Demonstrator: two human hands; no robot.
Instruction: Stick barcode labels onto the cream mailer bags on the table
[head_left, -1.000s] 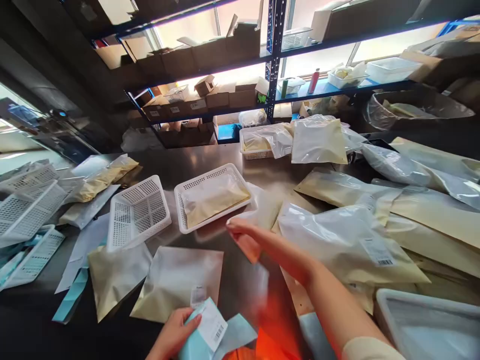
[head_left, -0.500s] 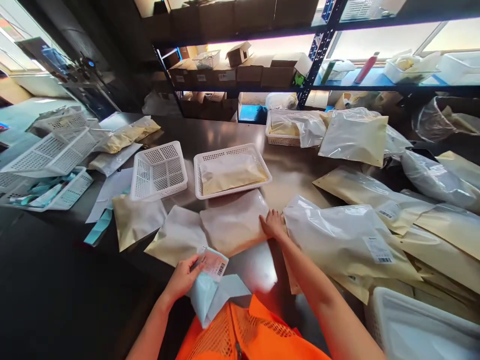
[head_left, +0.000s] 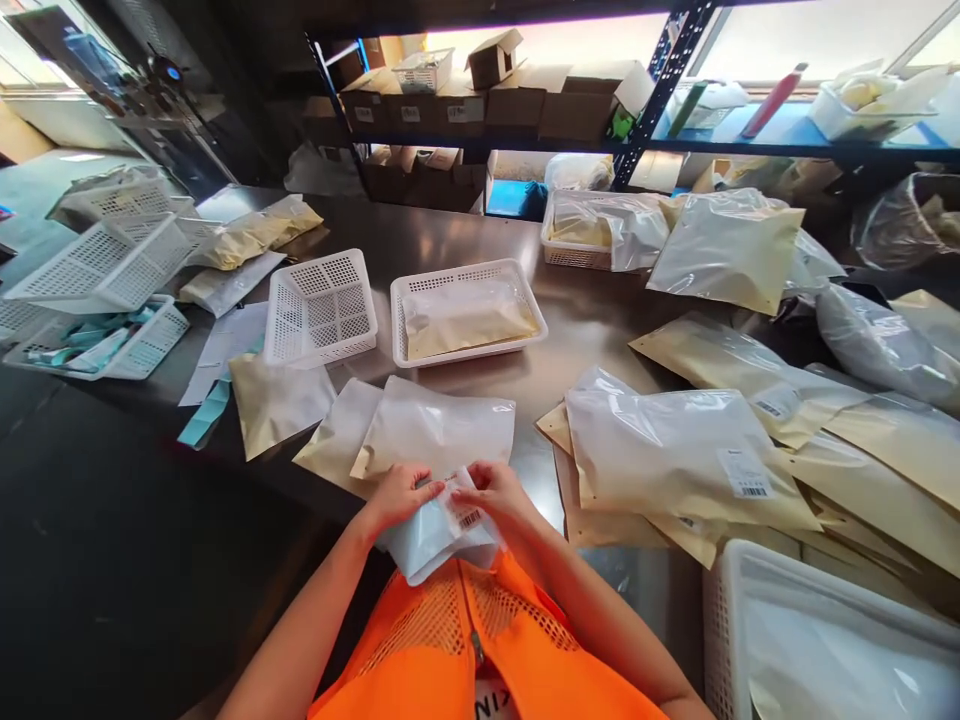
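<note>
Pinching the white rectangular paper label (head_left: 463, 512), your right hand (head_left: 496, 490), now off the cream-white plastic bag (head_left: 450, 422), joins your left hand (head_left: 401, 496), fingers likewise clamped.

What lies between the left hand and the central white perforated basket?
In the head view, a white-beige mailer bag, then bare metal tabletop.

The long dark-grey metal table (head_left: 465, 235) looks smooth, with a soft sheen. On the table, the large flat white-and-beige plastic bag (head_left: 660, 440) is glossy and creased, and the white rectangular perforated plastic basket (head_left: 398, 320) is smooth. At the table's near edge, the pale-blue folded paper strip (head_left: 435, 535) looks matt. Beyond the table, brown square-edged cardboard boxes (head_left: 517, 115) look matt
</note>
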